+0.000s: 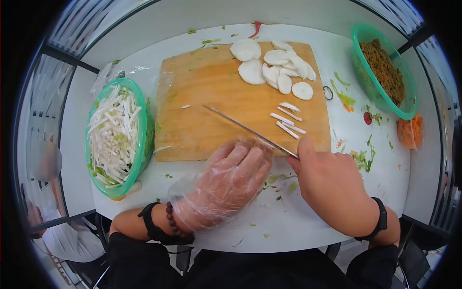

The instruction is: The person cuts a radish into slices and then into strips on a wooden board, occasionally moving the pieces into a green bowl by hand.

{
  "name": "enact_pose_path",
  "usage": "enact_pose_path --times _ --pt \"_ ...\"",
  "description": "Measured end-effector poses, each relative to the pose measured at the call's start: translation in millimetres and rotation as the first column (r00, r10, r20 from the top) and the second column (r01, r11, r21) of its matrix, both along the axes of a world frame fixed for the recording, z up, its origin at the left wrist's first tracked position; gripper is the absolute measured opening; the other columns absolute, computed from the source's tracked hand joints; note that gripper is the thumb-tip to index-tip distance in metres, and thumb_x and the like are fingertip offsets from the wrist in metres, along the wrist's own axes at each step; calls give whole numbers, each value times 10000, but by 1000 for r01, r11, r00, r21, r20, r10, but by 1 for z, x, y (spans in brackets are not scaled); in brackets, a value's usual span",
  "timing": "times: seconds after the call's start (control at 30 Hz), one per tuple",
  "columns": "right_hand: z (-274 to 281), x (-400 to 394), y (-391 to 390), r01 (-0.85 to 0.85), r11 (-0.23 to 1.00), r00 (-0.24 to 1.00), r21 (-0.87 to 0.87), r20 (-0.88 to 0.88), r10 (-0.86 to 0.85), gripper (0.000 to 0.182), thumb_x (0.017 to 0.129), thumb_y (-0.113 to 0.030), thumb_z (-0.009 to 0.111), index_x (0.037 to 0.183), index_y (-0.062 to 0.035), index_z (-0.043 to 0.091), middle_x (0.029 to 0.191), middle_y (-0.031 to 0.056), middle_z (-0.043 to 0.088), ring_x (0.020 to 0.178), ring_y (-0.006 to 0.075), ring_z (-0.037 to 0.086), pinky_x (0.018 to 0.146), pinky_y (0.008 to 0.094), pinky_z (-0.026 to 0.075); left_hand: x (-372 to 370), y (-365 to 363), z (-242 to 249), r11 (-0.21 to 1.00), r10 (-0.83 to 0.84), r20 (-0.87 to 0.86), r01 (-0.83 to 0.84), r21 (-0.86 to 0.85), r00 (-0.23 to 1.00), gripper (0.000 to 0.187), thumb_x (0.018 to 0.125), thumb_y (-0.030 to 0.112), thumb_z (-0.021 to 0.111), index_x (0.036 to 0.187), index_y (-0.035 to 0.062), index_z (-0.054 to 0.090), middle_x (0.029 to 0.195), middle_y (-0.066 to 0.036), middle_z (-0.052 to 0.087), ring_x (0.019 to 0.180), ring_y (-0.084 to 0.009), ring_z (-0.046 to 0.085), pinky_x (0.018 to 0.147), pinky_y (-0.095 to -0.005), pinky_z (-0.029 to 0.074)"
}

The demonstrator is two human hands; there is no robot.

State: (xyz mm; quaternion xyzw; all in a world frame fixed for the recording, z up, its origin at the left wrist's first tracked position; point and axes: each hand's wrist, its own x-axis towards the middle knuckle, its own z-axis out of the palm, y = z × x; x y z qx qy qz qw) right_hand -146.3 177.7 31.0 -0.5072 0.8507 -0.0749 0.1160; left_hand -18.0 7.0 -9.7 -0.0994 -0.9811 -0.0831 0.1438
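Observation:
In a clear plastic glove, my left hand [236, 178] rests at the near edge of the wooden cutting board [202, 120]. Its fingers are curled together against the knife, and whatever lies beneath them is hidden. My right hand [327, 180], bare, is wrapped round the handle of a knife [240, 125], whose blade slants to the far left over the board. Several white radish sticks [288, 120] lie just right of the blade. Thin round white radish slices [252, 72] are spread and overlapped at the board's far right.
A green basket [143, 139] of white shreds stands on the left, near crumpled plastic film [108, 74]. At the far right, another green basket [356, 50] holds brown crumbly food beside a bag of orange shreds [410, 132]. Green scraps [344, 98] litter the white table [313, 226].

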Motion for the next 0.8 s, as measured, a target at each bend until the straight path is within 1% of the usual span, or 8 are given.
enact_pose_path --times 0.1,0.2,0.3,0.4,0.53,0.57,0.7,0.8 --pt "0 1 1 -8 1000 1000 8 16 8 289 1016 -250 619 903 -32 468 592 143 614 530 370 630 489 470 468 -1 0 3 1000 0 5 0 11 1000 276 730 80 724 987 12 651 894 -98 483 853 -284 586 770 -410 507" --pt "5 -2 -1 -25 996 998 85 56 20 262 1043 -251 546 935 -15 511 614 154 644 599 351 690 543 449 528 0 -3 0 1000 -14 24 14 15 1000 265 742 86 715 992 22 654 901 -95 490 880 -283 591 782 -412 507" --pt "3 -2 0 -23 993 998 114 54 17 254 1034 -240 557 940 -9 508 618 161 641 588 359 678 540 456 520 1 1 1 1000 14 21 -14 -13 1000 200 809 139 639 981 36 650 957 -90 530 963 -255 583 907 -392 517" --pt "1 0 2 -13 998 1000 63 14 12 239 1025 -228 569 952 -10 506 622 165 638 575 370 661 536 471 506 1 -1 -1 1000 3 -25 -3 -24 1000 220 779 124 679 987 54 663 919 -88 509 945 -266 598 844 -404 517" --pt "2 -2 -1 49 994 998 97 -29 -47 208 1002 -218 617 955 -45 511 622 163 639 586 387 653 553 502 493 2 -3 -4 1000 -25 -45 25 2 999 303 768 144 662 1040 11 676 980 -96 562 979 -260 607 880 -391 532" --pt "6 -3 -2 84 994 996 70 -12 -84 193 983 -172 644 933 -37 514 630 182 628 607 411 645 558 503 478 2 -4 -6 1000 -19 -56 18 -10 998 339 769 146 663 1074 -2 672 1004 -102 571 995 -261 609 885 -392 533" --pt "25 -22 0 173 969 976 -177 163 -144 188 955 -84 671 909 -12 504 666 217 594 636 446 601 570 508 408 3 -2 -14 1000 -10 -81 9 -6 997 475 771 152 668 1201 -47 641 1094 -128 597 1060 -272 618 906 -399 538" --pt "28 -35 4 130 941 991 -311 61 -117 194 952 -86 682 920 -11 507 674 215 594 640 434 591 582 491 403 5 -1 -9 1000 -5 -71 4 -19 997 517 780 140 675 1258 -51 619 1155 -139 600 1088 -277 621 903 -398 536"
